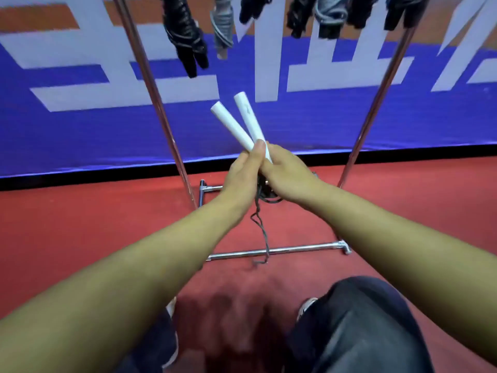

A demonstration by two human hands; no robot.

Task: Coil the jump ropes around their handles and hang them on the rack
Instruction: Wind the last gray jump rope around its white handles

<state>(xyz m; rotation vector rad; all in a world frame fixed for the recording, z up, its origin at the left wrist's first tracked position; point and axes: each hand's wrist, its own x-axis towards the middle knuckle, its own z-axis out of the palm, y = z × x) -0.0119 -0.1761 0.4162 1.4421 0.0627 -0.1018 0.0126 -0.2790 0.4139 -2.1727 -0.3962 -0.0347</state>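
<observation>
While both hands meet at the centre of the frame, the left hand (240,175) and the right hand (287,176) clasp the lower ends of two white handles (243,122), fingers curled round them. The handles' long axes run from the hands up and to the left, splayed in a narrow V, free ends well short of the hanging bundles. A dark rope (262,227) drops from between the palms, kinked, its loose tail reaching the lower bar of the chrome rack (279,250); a partial coil seems to sit under the right hand. Coiling is judged unfinished. Along the top edge hang coiled ropes (188,36) already stowed, directly above the handles; the rack's top rail is out of view. Neither hand is clearly nearer.
</observation>
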